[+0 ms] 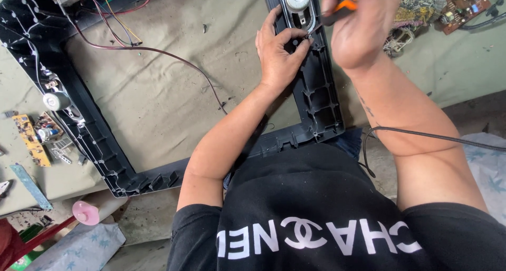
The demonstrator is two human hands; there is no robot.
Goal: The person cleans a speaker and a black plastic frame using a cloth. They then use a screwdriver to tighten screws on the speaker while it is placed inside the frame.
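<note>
even, soft daylight, bright without glare; faint shadows fall just under the left hand and forearm. the right hand is slightly motion-blurred. wide-angle bending shows toward the frame edges.
</note>
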